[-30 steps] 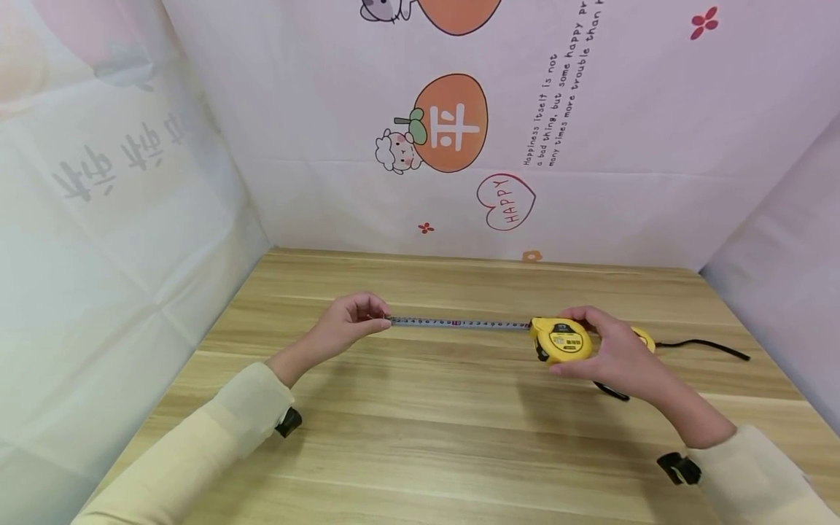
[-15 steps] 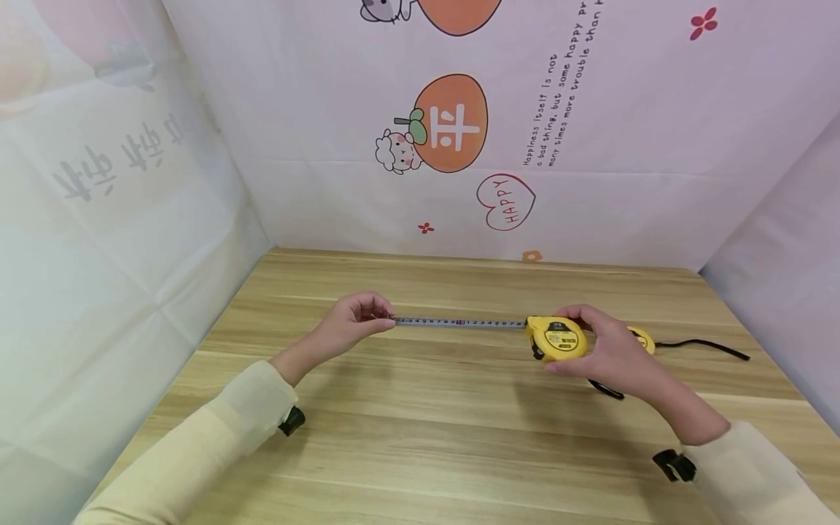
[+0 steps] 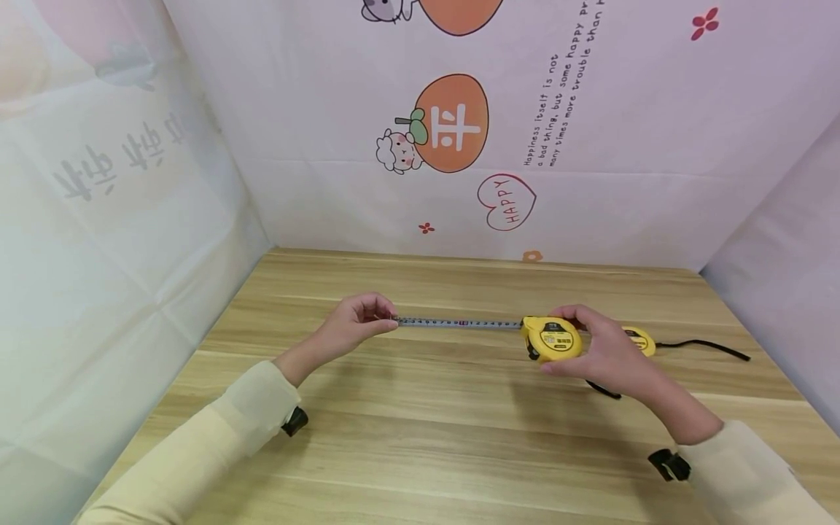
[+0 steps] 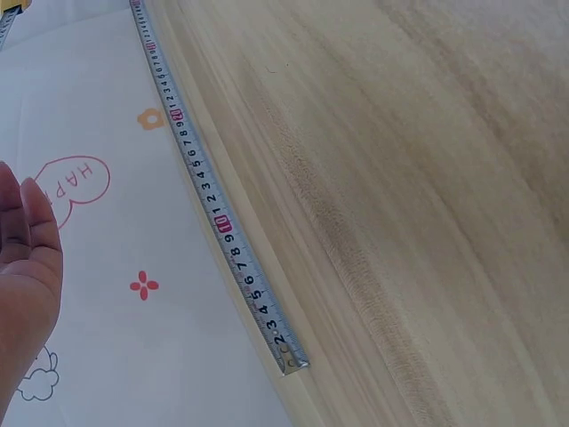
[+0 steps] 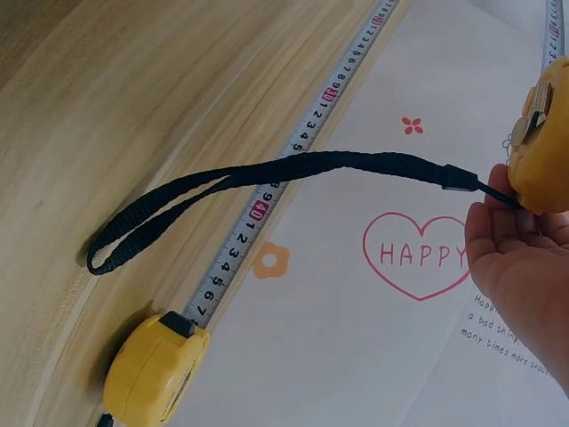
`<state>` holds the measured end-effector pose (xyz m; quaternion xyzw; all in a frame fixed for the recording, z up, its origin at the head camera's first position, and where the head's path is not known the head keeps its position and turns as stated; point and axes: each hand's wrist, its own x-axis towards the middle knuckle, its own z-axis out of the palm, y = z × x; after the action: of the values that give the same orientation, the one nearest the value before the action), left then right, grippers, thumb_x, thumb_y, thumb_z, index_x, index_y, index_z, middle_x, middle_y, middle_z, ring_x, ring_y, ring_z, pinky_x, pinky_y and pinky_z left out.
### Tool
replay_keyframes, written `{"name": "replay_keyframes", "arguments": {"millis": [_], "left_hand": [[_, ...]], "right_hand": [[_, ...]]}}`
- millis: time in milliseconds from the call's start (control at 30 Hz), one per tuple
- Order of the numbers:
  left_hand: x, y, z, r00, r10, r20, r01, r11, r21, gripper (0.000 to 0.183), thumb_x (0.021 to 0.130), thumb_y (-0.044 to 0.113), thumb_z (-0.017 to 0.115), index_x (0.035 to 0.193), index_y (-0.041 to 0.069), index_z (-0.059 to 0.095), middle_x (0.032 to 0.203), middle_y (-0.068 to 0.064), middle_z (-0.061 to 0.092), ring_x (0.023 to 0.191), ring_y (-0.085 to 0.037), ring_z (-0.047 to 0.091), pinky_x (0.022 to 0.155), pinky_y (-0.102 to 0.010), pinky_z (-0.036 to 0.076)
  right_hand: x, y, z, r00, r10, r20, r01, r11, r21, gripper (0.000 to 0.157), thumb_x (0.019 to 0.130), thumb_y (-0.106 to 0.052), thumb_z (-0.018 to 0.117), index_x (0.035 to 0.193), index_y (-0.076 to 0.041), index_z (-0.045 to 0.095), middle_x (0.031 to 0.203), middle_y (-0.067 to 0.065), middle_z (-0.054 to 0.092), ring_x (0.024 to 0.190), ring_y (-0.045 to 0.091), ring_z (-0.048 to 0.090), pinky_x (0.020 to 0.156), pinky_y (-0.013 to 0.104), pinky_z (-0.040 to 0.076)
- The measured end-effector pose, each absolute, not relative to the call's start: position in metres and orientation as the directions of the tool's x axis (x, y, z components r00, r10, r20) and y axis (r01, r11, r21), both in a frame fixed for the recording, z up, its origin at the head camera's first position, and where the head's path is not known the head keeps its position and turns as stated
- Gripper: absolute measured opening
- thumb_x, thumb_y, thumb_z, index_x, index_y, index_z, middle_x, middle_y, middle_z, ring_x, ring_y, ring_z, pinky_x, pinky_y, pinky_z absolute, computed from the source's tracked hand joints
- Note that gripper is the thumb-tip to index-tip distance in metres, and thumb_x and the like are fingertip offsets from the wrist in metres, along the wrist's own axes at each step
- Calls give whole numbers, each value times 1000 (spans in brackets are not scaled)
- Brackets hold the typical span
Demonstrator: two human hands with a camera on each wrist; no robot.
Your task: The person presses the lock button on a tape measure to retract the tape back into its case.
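Note:
My right hand [image 3: 607, 354] grips a yellow tape measure [image 3: 553, 340], thumb along its near side and fingers over the far side. Its blade [image 3: 459, 323] reaches left, held above the table, to my left hand [image 3: 351, 328], which pinches the end between thumb and fingertips. A second yellow tape measure [image 5: 151, 369] lies on the wood with its own blade [image 5: 233, 240] drawn out. In the left wrist view that blade [image 4: 227, 227] runs flat on the table to its free metal end. The head view mostly hides it behind the held tape measure.
The held tape measure's black wrist strap [image 5: 213, 182] hangs across the lower blade in the right wrist view. Another black strap [image 3: 712, 344] trails right from the second tape measure. Printed white cloth [image 3: 328, 182] stands behind the wooden table [image 3: 426, 437] and at both sides.
My right hand has moved a little left with the tape measure, and my left hand slightly right. The stretch of blade between them is shorter.

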<state>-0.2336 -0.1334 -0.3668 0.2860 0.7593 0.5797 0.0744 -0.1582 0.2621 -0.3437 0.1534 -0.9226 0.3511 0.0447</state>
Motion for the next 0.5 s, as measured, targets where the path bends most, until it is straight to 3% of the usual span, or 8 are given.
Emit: {"name": "replay_keyframes", "arguments": {"millis": [300,500], "left_hand": [[-233,-131,-368,-823,526,216,343,156,926,12,93,8,66,103,1,64,96,-10,63,86,-22,60,74,-30,52],[-233,-129,-369,-809,541,227,349,132,928,13,93,10,67,103,2,64,98,-10,63,91,-39,59,75,-31,53]], "right_hand": [[-161,261,-348,-947,-252,197,-319,700,-638,77,66,-41,90,125,-8,53,119,7,59,110,29,53,79,32,48],[-160,259,-347,-948,-253,195,-319,707,-631,77,66,-42,90,125,-8,53,118,7,59,108,29,53,78,36,48]]}}
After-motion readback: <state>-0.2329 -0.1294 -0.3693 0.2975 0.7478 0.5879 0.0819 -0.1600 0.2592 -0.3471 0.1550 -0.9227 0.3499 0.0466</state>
